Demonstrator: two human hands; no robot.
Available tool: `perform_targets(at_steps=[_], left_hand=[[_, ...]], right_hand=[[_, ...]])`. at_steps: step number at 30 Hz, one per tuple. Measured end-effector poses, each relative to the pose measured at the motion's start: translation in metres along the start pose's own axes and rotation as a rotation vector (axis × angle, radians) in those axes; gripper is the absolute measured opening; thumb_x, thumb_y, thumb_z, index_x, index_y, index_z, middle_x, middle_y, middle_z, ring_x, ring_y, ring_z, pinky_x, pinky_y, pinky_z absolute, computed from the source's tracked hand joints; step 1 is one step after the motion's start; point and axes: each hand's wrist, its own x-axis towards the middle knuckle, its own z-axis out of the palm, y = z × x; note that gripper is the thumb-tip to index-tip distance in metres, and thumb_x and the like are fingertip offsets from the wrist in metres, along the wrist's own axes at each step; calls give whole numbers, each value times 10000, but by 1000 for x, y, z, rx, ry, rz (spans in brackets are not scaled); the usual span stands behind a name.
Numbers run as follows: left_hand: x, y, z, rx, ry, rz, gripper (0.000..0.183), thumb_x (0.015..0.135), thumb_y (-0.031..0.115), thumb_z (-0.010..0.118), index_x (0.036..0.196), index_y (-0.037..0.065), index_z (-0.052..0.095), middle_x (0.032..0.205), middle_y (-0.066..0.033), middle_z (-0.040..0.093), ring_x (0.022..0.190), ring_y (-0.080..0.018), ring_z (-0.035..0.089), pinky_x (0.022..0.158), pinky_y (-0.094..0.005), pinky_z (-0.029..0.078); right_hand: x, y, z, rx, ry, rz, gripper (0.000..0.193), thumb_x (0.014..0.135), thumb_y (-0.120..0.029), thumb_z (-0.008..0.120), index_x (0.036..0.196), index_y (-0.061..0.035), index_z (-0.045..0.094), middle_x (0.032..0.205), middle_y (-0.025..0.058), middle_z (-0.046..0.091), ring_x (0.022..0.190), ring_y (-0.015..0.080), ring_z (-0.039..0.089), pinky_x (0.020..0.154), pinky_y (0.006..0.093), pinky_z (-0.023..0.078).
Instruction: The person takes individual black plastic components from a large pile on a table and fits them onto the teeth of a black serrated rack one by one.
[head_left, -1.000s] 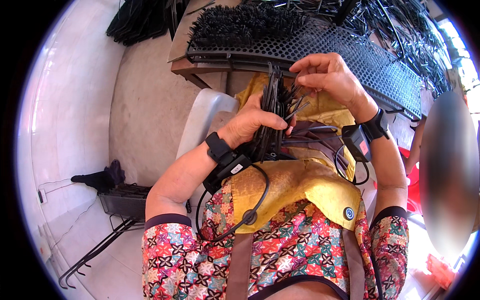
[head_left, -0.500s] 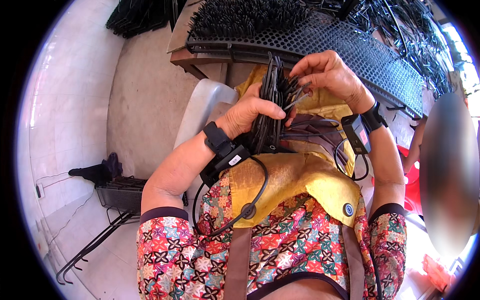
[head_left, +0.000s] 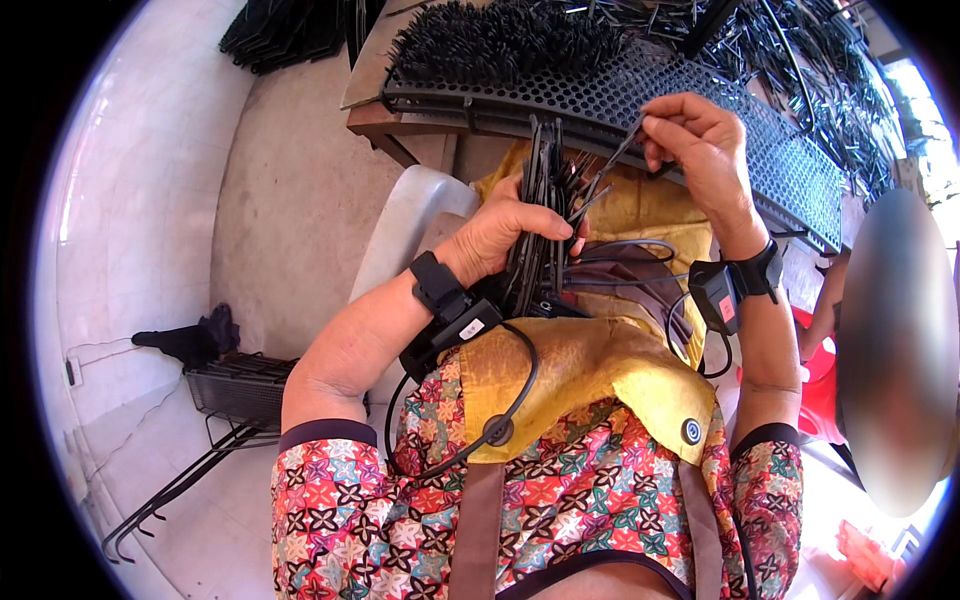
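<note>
My left hand (head_left: 505,228) is closed around a bundle of long, thin black strips (head_left: 540,170), held upright over my lap. A few strips fan out from the bundle's right side, past my thumb. Up and to the right, my right hand (head_left: 700,148) pinches a single thin dark strip (head_left: 627,145) between thumb and fingers. Its lower end reaches down toward the fanned strips; whether it touches them I cannot tell. A yellow apron (head_left: 560,375) covers my lap below the bundle.
Ahead, a perforated black metal tray (head_left: 730,125) on a table carries densely packed upright strips (head_left: 500,45). Loose strips (head_left: 850,110) lie heaped at far right. A mesh basket (head_left: 240,397) stands at left, a pale plastic seat (head_left: 400,220) by my left arm. Another person (head_left: 890,350) is at right.
My right hand has moved up and right, away from the bundle, with a strip now visible in its pinch. My left hand keeps its hold nearly in place.
</note>
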Motion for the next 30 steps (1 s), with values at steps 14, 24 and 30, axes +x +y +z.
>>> perform_targets(at_steps=[14, 24, 30], left_hand=[[2, -6, -1, -130, 54, 57, 411, 656, -21, 638, 1047, 8, 513, 810, -131, 623, 717, -232, 615, 667, -349, 517], [1, -4, 0, -101, 74, 45, 445, 637, -37, 639, 1058, 2, 501, 804, -135, 619, 681, -239, 614, 646, -342, 518], [3, -7, -1, -93, 76, 54, 402, 650, -40, 626, 1034, 2, 514, 813, -133, 618, 702, -236, 609, 664, -344, 518]], right_hand=[[61, 7, 35, -285, 328, -601, 119, 820, -48, 648, 934, -14, 647, 751, 23, 662, 636, 43, 592, 581, 195, 487], [77, 5, 40, -676, 262, -819, 151, 826, -78, 655, 971, -37, 663, 750, 35, 670, 656, 59, 614, 601, 200, 491], [85, 9, 46, -1018, 93, -1144, 202, 748, 30, 626, 943, -12, 652, 814, 108, 649, 732, 238, 636, 668, 306, 515]])
